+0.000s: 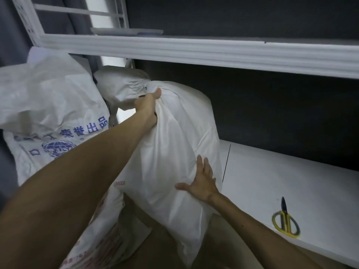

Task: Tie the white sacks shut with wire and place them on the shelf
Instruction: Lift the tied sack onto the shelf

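A full white sack [180,136] leans at the left end of the lower white shelf [281,177], its gathered neck pointing up and left. My left hand [148,108] grips the bunched cloth just below that neck. My right hand [203,180] presses flat, fingers spread, against the sack's lower right side. Whether wire is round the neck cannot be made out. Another white sack [50,105] with blue print stands to the left, outside the shelf.
Yellow-handled scissors [285,220] lie on the lower shelf near its front edge, right of the sack. The upper shelf rail [194,50] runs across above. A sack with red print [108,233] lies low in front. Dark wall behind.
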Tool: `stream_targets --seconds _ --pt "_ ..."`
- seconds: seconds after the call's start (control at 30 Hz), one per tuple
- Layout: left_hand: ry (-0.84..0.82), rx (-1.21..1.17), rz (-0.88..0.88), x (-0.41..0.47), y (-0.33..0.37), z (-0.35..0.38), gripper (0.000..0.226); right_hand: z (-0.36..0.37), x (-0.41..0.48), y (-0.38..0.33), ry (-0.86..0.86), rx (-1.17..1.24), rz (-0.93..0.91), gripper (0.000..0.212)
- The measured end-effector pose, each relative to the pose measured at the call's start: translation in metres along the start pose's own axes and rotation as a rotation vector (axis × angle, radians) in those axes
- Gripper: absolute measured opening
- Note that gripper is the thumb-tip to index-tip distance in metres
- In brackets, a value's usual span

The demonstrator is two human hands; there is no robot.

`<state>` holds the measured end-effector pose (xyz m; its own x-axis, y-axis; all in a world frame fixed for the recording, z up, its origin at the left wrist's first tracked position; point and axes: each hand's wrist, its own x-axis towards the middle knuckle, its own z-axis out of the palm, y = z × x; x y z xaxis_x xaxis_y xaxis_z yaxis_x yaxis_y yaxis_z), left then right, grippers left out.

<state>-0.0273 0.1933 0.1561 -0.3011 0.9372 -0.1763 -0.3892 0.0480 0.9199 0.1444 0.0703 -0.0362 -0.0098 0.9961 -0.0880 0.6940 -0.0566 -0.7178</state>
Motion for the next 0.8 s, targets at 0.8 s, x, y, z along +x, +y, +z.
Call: stream_targets --seconds 0.8 --pt "-0.155 0.310 0.039 0.025 0.017 -0.006 0.036 0.024 0.010 -0.056 0.156 0.010 -0.164 0.093"
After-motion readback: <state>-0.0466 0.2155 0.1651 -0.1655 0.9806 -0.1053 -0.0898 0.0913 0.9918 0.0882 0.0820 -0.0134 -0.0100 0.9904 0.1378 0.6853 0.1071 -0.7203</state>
